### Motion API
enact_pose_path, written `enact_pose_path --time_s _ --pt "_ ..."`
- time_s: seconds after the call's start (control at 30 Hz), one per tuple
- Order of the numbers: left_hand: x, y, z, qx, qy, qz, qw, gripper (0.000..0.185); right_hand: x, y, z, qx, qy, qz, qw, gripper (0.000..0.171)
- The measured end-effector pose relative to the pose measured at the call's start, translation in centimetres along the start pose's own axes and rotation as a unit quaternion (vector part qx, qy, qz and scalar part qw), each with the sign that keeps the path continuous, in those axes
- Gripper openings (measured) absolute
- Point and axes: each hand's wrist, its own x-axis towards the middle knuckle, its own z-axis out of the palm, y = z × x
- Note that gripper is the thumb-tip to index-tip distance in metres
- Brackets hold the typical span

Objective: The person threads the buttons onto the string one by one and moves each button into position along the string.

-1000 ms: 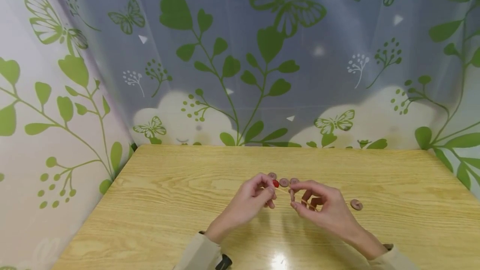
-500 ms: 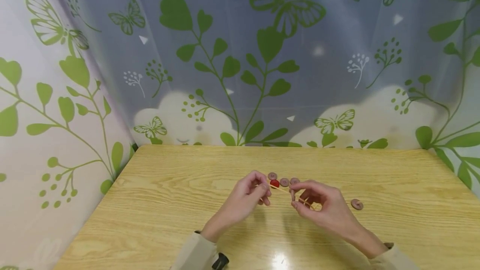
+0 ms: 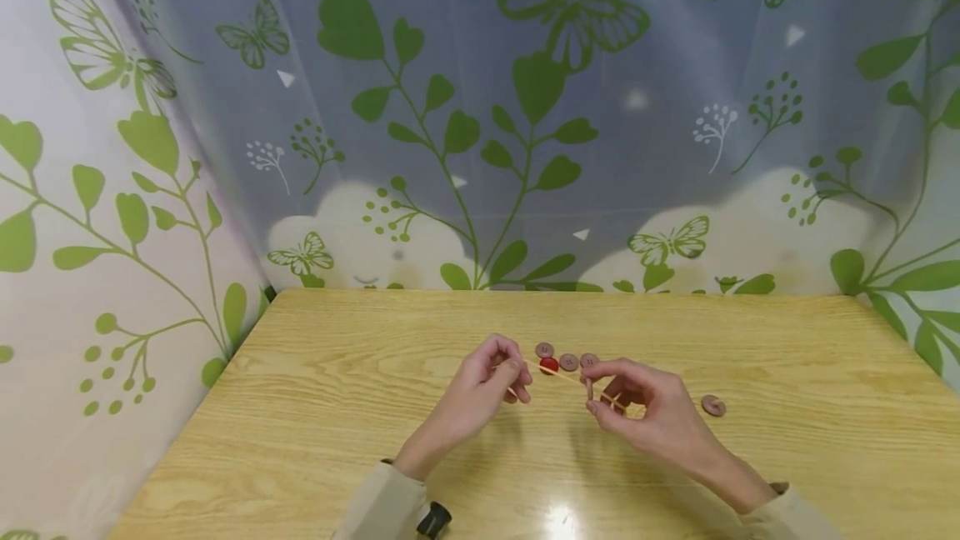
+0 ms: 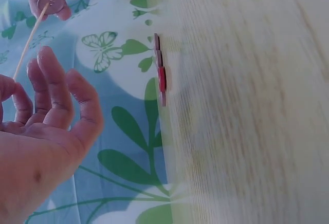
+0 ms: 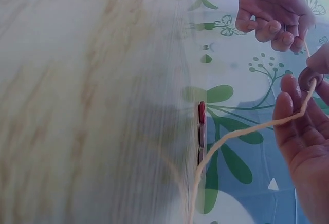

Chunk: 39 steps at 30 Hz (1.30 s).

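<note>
light wooden table (image 3: 315, 407), glare spot near front edge – leaf-and-butterfly curtain (image 3: 450, 107) behind

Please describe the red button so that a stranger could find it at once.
On the light wooden table, just beyond the two hands, lies a small cluster of round buttons. The red button sits at its near left; the three buttons around it are dull pinkish-brown.

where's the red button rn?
Head view: the red button lies on the wooden table, centre, just beyond the two hands, in a small cluster with three brown buttons. Neither hand touches it.
</note>
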Motion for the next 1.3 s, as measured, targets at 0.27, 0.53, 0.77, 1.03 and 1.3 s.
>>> enact_pose_path --time_s 0.27,0.53,0.77,1.03,1.3 --pt "0.0 -0.2 -0.4 0.008 0.011 0.009 0.9999 0.015 -0.2 0.0 -0.3 -0.016 0.001 0.017 1.000 0.038" --pt "-0.1 -0.2 -0.8 0.006 0.029 -0.002 0.9996 0.015 -0.3 0.1 -0.5 -0.030 0.005 0.024 0.999 0.040" --pt "-0.2 -0.4 -1.4 0.008 0.050 -0.004 0.9987 0.015 -0.5 0.0 -0.9 -0.045 0.007 0.032 0.998 0.039" --pt "-0.2 -0.3 -1.9 0.015 0.060 -0.003 0.9981 0.014 -0.6 0.1 -1.2 -0.052 0.012 0.030 0.998 0.038" --pt "-0.2 -0.6 -2.5 0.019 0.082 -0.010 0.9964 0.012 -0.8 0.2 -1.5 -0.064 0.019 0.030 0.997 0.038"
